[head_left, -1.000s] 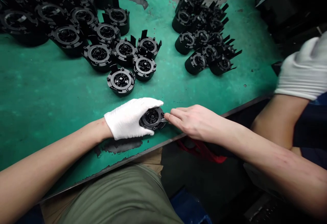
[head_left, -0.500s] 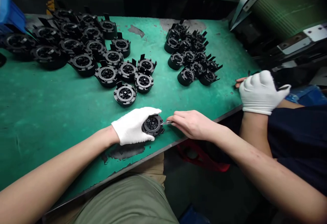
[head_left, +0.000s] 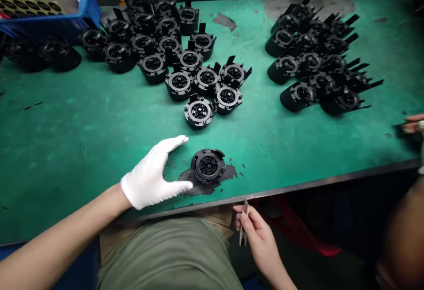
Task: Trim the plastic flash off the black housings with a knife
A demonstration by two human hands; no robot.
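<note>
My left hand [head_left: 152,173], in a white glove, is open on the table side, thumb and fingers spread. Just right of it, apart from its fingertips, a round black plastic part [head_left: 208,166] lies flat on a dark worn patch. My bare right hand [head_left: 260,235] is below the table's front edge, closed around metal tweezers [head_left: 244,226] with their end pointing up. Beyond the single part stands a group of similar round black parts [head_left: 198,111], several with upright tabs.
A second cluster of black parts [head_left: 300,93] stands at the back right of the green table [head_left: 109,148]. At the back left is a blue bin [head_left: 66,23] holding cardboard and a sheet of round stickers. Another person's fingers [head_left: 412,124] rest at the right edge.
My left hand has let go of the round part, which now lies on the table. My right hand has drawn the tweezers away, down below the table edge. The view has turned left.
</note>
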